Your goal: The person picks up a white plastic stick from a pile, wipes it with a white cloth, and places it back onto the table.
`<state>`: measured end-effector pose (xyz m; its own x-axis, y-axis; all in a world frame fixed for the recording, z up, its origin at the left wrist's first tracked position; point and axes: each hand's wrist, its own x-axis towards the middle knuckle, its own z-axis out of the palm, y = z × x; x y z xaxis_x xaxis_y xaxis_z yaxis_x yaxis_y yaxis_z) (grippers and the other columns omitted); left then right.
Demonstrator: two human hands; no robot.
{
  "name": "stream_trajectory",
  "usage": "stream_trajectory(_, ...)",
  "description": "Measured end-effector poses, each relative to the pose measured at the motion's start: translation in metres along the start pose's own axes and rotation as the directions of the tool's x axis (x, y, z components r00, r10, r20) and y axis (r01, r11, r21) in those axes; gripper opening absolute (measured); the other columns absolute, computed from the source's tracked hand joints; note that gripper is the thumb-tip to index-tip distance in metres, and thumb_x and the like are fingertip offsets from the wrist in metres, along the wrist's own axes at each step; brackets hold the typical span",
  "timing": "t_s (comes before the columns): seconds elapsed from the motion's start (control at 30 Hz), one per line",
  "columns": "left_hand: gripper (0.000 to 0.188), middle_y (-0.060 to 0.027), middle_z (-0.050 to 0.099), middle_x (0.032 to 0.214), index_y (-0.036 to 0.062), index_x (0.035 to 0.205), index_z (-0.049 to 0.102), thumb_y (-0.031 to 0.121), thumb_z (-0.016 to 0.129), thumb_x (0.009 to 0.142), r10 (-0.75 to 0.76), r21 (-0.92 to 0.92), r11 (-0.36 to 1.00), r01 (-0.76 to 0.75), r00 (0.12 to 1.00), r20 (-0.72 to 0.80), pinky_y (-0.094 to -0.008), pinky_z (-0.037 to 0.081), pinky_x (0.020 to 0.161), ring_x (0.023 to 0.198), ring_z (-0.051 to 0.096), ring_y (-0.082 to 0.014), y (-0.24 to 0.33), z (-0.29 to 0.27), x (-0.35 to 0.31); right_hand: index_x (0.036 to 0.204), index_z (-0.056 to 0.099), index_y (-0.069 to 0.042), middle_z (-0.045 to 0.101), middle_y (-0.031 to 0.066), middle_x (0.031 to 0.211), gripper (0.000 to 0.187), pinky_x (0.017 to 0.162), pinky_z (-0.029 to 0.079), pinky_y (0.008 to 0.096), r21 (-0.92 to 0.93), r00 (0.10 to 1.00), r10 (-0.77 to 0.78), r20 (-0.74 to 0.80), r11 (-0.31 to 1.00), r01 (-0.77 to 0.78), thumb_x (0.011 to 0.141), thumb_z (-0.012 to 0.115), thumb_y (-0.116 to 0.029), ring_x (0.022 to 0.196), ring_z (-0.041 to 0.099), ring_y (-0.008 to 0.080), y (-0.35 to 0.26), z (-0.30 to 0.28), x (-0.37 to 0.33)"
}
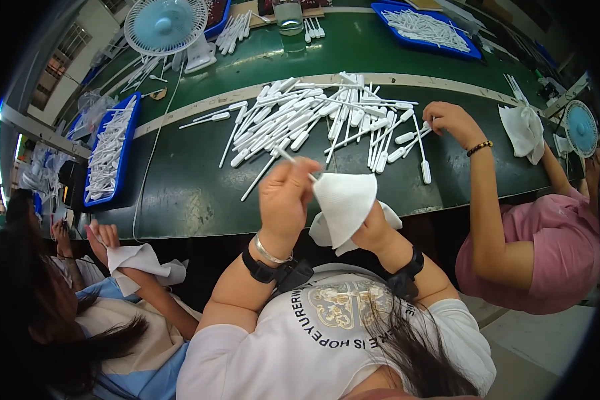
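In front of my chest, my left hand [288, 200] pinches a thin white plastic stick [285, 155]. One end of it points up toward the pile, while the other runs toward a white cloth [345, 205]. My right hand [375, 230] grips that cloth from beneath, its fingers mostly covered by the fabric. Whether the stick touches the cloth is hard to make out. Just beyond my hands, a loose pile of white plastic sticks with thick, rounded ends [300, 117] lies on the dark green table [193, 180].
Blue trays of similar sticks stand at left [132, 137] and far right [475, 50]. A white fan [163, 27] and a glass jar [288, 17] are at the back. A co-worker's hand [455, 123] reaches the pile's right side; another person's hand [103, 237] holds cloth at left.
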<state>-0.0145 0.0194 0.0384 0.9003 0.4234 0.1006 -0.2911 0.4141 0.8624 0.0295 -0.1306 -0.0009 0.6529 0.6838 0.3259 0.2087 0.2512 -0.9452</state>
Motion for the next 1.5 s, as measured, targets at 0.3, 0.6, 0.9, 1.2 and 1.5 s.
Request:
stream_trajectory(0.3, 0.023, 0.0030, 0.047, 0.054, 0.0008, 0.074, 0.057, 0.019, 0.052, 0.087, 0.081, -0.115, 0.989, -0.098, 0.987, -0.141, -0.0164, 0.030, 0.040, 0.044, 0.039, -0.0032, 0.011, -0.007, 0.009, 0.120, 0.042, 0.001, 0.054, 0.0089, 0.108, 0.042, 0.080, 0.044, 0.0299, 0.494, 0.943, 0.259, -0.211, 0.860, -0.126, 0.083, 0.054, -0.015, 0.095, 0.054, 0.0166, 0.005, -0.010, -0.006)
stream_trajectory(0.6, 0.019, 0.0020, 0.046, 0.050, 0.0025, 0.072, 0.055, 0.017, 0.058, 0.084, 0.075, 0.167, 0.984, -0.066, 0.996, -0.050, -0.0167, 0.031, 0.038, 0.041, 0.041, -0.0040, -0.002, 0.016, -0.001, 0.111, 0.049, 0.000, 0.056, 0.0048, 0.097, 0.030, 0.075, 0.044, 0.0253, 0.119, 0.998, -0.058, -0.006, 0.991, 0.058, 0.084, 0.054, -0.011, 0.088, 0.055, 0.0141, -0.007, 0.010, 0.018)
stream_trajectory(0.9, 0.017, 0.0020, 0.046, 0.050, 0.0042, 0.071, 0.051, 0.015, 0.060, 0.082, 0.105, 0.011, 0.994, -0.104, 0.980, -0.167, -0.0169, 0.031, 0.037, 0.038, 0.040, -0.0043, 0.001, 0.009, 0.019, 0.112, 0.049, -0.001, 0.055, 0.0045, 0.092, 0.031, 0.068, 0.044, 0.0232, 0.080, 0.971, 0.084, -0.222, 0.994, -0.068, 0.084, 0.053, -0.015, 0.078, 0.052, 0.0097, 0.006, 0.001, 0.006)
stream_trajectory(1.2, 0.013, 0.0013, 0.051, 0.061, 0.0034, 0.079, 0.053, 0.015, 0.055, 0.085, -0.047, 0.326, 0.945, 0.036, 0.999, 0.026, -0.0168, 0.035, 0.045, 0.050, 0.046, -0.0036, -0.024, 0.018, -0.012, 0.111, 0.049, -0.001, 0.055, 0.0041, 0.096, 0.031, 0.071, 0.044, 0.0236, 0.272, 0.996, 0.064, -0.057, 0.961, -0.046, 0.084, 0.054, -0.014, 0.083, 0.053, 0.0104, -0.003, 0.000, 0.008)
stream_trajectory(1.5, 0.012, 0.0012, 0.051, 0.065, 0.0035, 0.087, 0.053, 0.014, 0.050, 0.088, -0.188, -0.058, 0.980, 0.192, 0.980, 0.070, -0.0182, 0.036, 0.048, 0.055, 0.046, -0.0040, -0.018, 0.027, -0.007, 0.115, 0.046, -0.002, 0.054, 0.0059, 0.104, 0.033, 0.077, 0.044, 0.0275, 0.499, 0.992, -0.050, -0.113, 0.861, 0.101, 0.088, 0.047, -0.019, 0.092, 0.054, 0.0149, 0.005, -0.003, 0.000)
